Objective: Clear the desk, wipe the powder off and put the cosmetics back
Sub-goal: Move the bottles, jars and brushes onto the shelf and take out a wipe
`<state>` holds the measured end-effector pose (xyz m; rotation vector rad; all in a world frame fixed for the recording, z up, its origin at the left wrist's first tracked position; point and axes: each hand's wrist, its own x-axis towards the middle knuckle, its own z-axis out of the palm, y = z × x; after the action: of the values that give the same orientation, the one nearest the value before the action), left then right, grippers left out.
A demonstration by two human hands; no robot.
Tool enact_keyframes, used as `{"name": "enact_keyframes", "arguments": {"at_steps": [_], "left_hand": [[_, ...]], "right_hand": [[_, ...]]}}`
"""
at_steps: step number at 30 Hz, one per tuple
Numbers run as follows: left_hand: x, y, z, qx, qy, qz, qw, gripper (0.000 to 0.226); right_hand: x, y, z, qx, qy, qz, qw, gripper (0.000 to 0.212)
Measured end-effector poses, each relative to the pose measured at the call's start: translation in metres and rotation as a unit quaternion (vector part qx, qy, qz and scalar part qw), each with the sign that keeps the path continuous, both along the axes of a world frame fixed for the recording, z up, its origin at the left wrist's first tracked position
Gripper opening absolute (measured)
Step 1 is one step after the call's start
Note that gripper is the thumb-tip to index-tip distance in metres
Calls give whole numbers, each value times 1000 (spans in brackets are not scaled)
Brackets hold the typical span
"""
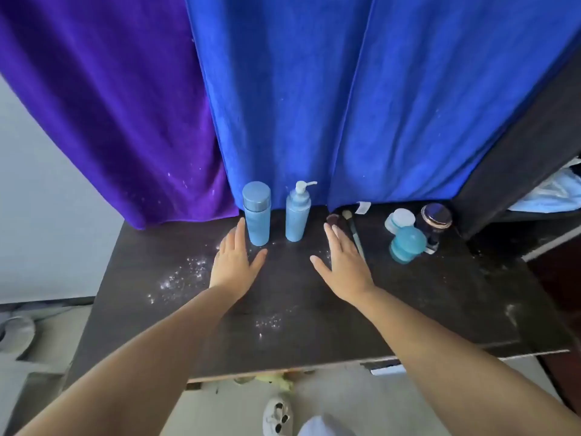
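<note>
A dark desk carries patches of white powder. At its back stand a capped blue bottle and a blue pump bottle. Two makeup brushes lie to their right. Further right are a white-lidded jar, a blue jar and a dark round-capped bottle. My left hand rests flat just left of the capped bottle, fingers spread, holding nothing. My right hand lies flat and empty between the pump bottle and the brushes.
Blue cloth and purple cloth hang behind the desk. A dark cabinet side stands at the right. On the floor under the front edge lie a white shoe and, at the left, a grey slipper.
</note>
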<state>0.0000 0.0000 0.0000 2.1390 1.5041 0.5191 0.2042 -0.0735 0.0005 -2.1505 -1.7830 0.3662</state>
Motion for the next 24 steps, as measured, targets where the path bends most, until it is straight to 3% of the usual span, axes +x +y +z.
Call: {"name": "enact_keyframes", "arguments": {"at_steps": [3,7,10,17,24], "left_hand": [[14,19,-6,-49,-69,51,995,75],[31,36,-12,-92,-157,101,978,62],[38,42,-13,-129,-180,129,967,54],[37,46,-4,-140,-179,119,967,44],[76,43,40,-97,-135,-14,986,37]], "right_hand": [[-1,32,-10,-41,128,18,991,77],[-12,70,-22,35,255,-42,965,65],[-13,85,-23,56,257,-82,961,47],[-4,80,-12,48,275,-77,957,42],[42,36,47,115,287,-141,941,41]]}}
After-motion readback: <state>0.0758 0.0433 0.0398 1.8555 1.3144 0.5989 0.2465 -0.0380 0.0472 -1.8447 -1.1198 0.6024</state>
